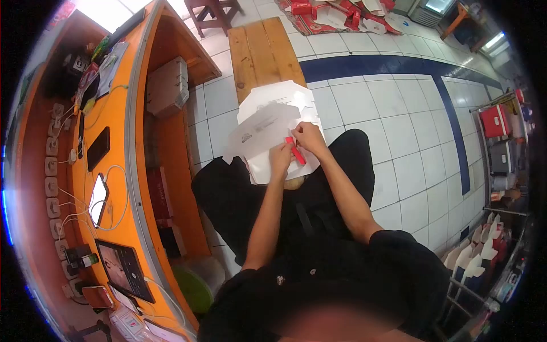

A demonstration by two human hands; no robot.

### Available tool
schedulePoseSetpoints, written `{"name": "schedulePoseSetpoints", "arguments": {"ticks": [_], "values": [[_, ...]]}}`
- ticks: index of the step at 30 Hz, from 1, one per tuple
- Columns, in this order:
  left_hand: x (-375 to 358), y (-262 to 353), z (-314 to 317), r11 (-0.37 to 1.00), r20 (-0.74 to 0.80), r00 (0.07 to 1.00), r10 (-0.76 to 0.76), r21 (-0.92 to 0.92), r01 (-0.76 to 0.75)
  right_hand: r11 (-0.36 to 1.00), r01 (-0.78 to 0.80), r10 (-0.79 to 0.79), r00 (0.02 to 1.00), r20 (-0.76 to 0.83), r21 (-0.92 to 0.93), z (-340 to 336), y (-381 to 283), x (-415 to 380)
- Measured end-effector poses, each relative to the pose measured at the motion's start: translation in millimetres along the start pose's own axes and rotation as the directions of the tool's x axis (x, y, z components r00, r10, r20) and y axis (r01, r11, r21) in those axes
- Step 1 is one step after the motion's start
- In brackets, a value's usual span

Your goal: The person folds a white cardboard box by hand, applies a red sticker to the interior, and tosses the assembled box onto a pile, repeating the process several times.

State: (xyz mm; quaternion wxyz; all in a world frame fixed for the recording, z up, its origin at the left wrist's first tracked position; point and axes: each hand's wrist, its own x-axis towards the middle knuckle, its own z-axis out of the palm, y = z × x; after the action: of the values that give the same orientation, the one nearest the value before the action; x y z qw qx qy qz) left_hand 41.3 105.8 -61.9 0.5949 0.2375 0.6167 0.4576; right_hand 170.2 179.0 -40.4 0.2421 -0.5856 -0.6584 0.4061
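Flat white cardboard box blanks [276, 91] lie on a wooden bench [265, 51] before my lap. The top box blank [259, 134] is tilted up off the others and carries small dark print. My left hand [282, 159] is closed at its near edge, beside a folded red flap [296, 151]. My right hand [309, 138] pinches the blank's right side close to the upper end of that flap. Both hands are only a short way apart, and the fingertips are partly hidden.
An orange counter [128, 148] at left bears a phone [98, 199], a tablet [124, 268] and cables. Red and white box pieces [347, 14] lie on a mat at the back. A rack with a red container [494, 122] and folded boxes [473, 251] stands at right.
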Motion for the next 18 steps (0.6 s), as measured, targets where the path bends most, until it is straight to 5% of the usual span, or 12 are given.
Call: {"name": "schedulePoseSetpoints", "arguments": {"ticks": [11, 14, 16, 18], "values": [[-12.9, 18.1, -6.9, 0.997, 0.069, 0.995, 0.069, 0.017, -0.070, 0.945, 0.190, -0.190, 0.981, 0.026, -0.266, -0.6, -4.5, -29.4], [-37.9, 36.5, -30.1, 0.817, -0.022, 0.912, 0.410, 0.454, -0.356, 0.978, 0.115, -0.115, 0.993, 0.011, -0.172, -33.1, -37.9, -47.5], [-81.7, 69.5, -53.9, 0.524, 0.029, 0.786, 0.617, 0.730, -0.439, 0.937, 0.293, -0.257, 0.947, 0.193, -0.190, -58.8, -55.9, -60.8], [-117.8, 85.2, -78.0, 0.459, 0.076, 0.807, 0.586, 0.789, -0.408, 0.868, 0.431, -0.307, 0.856, 0.416, -0.247, -73.5, -61.6, -70.4]]}}
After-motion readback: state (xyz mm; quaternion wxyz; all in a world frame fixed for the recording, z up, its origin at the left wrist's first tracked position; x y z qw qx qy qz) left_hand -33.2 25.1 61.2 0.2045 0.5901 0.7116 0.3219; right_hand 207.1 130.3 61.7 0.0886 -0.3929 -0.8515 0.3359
